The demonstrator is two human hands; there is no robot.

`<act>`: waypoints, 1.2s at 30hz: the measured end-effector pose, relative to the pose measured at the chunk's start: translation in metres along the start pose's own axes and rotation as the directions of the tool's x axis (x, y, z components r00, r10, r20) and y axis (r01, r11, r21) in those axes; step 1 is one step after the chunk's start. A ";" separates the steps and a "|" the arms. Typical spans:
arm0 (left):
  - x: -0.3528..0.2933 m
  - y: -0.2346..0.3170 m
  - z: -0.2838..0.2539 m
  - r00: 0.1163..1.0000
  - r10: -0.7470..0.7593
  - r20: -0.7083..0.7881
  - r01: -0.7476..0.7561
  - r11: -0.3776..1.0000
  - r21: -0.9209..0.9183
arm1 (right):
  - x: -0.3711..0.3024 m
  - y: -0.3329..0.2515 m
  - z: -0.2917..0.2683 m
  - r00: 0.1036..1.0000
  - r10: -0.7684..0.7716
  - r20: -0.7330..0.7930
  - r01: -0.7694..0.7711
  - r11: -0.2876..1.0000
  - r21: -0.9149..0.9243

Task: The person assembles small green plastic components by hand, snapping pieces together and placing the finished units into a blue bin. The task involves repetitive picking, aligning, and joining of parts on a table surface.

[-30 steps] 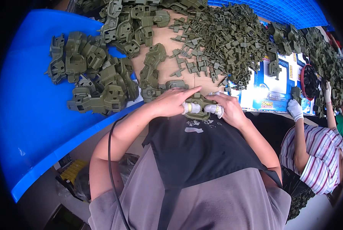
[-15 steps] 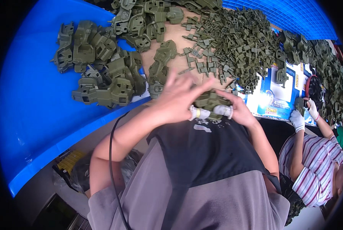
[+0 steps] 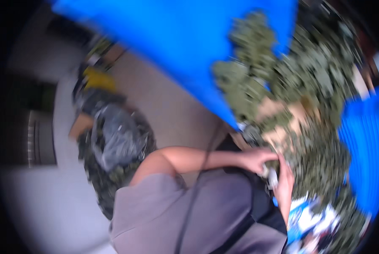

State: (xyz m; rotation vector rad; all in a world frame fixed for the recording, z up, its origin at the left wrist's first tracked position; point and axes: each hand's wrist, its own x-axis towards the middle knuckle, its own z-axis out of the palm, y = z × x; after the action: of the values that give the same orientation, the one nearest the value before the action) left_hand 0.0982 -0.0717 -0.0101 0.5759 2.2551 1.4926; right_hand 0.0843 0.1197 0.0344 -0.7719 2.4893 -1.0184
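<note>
The picture is smeared by motion. My left hand [image 3: 259, 160] and my right hand [image 3: 285, 177] are close together at the near edge of the worktable, in front of my dark apron. Their fingers curl toward each other around something small, which the blur and the hands themselves hide. White wrapping [image 3: 272, 178] shows at a thumb between them. Just beyond the hands lie olive-green moulded plastic parts [image 3: 278, 120] on a tan board [image 3: 301, 112].
Larger olive-green parts [image 3: 244, 91] are heaped on the blue sheet [image 3: 168, 38]. A mass of small green pieces [image 3: 320, 163] spreads to the right, beside a blue ribbed tray [image 3: 365, 152]. On the floor at left stands a clear plastic bag [image 3: 124, 137] near a yellow item [image 3: 99, 80].
My view has swung left, so the floor and bag show and the table has shifted right. My hands, earlier over an olive-green part with left fingers spread, are now drawn together.
</note>
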 end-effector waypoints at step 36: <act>0.024 0.040 -0.051 0.944 0.178 -0.279 -0.288 0.855 -0.431 | -0.065 -0.025 -0.007 0.534 0.504 -0.679 0.022 0.794 0.607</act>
State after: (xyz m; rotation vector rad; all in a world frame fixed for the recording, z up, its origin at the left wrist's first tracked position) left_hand 0.0564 -0.0846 0.0438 0.5630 1.9109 2.2416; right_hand 0.1412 0.1479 0.0637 0.3999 2.5478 -2.2261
